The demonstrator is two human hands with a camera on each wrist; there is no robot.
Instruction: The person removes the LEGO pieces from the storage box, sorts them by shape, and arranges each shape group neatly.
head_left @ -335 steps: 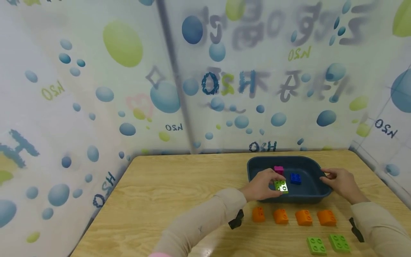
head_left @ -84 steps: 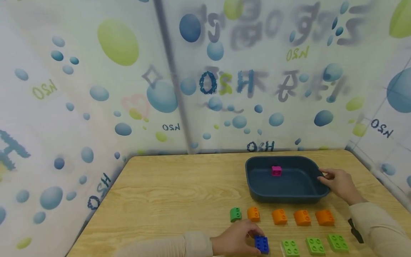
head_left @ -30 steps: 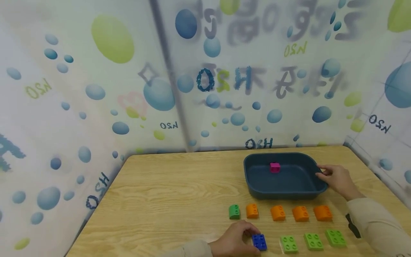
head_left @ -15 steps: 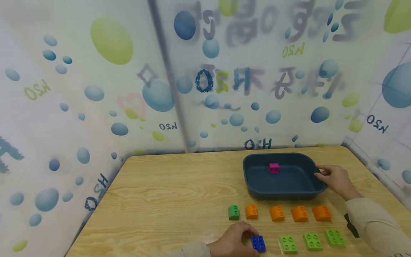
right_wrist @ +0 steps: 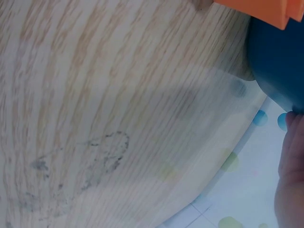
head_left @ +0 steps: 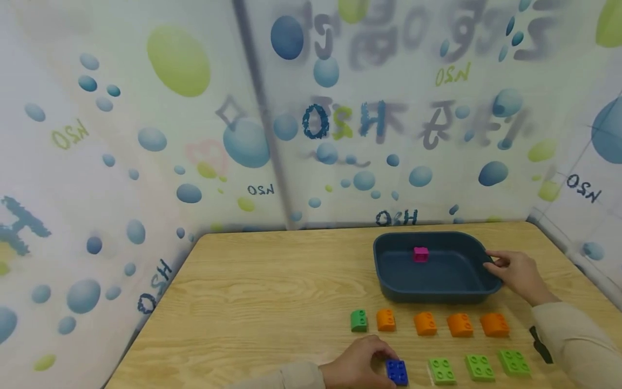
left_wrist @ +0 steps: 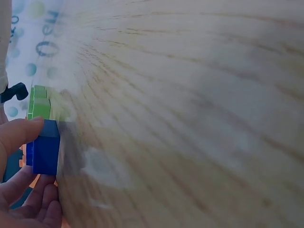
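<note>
My left hand (head_left: 360, 364) holds a blue toy building brick (head_left: 397, 372) between thumb and fingers at the table's front. In the left wrist view, the thumb lies on one side of the blue brick (left_wrist: 46, 149) and fingertips on the other. My right hand (head_left: 522, 275) grips the right rim of a dark blue plastic basin (head_left: 437, 296). A magenta brick (head_left: 420, 254) sits inside the basin near its back wall. To the right of the blue brick lie three light green bricks (head_left: 480, 368) in a row.
Between basin and front row stand a darker green curved brick (head_left: 359, 321) and several orange curved bricks (head_left: 460, 325), lined up. The wooden table (head_left: 262, 292) meets a patterned wall sheet (head_left: 330, 178) behind. A black strap piece (head_left: 540, 346) hangs by the right sleeve.
Eleven seconds ago my left hand held a light green brick over the basin, where the blue brick lay. Both are now in the front row; the darker green brick joined the orange ones. My right hand stayed.
</note>
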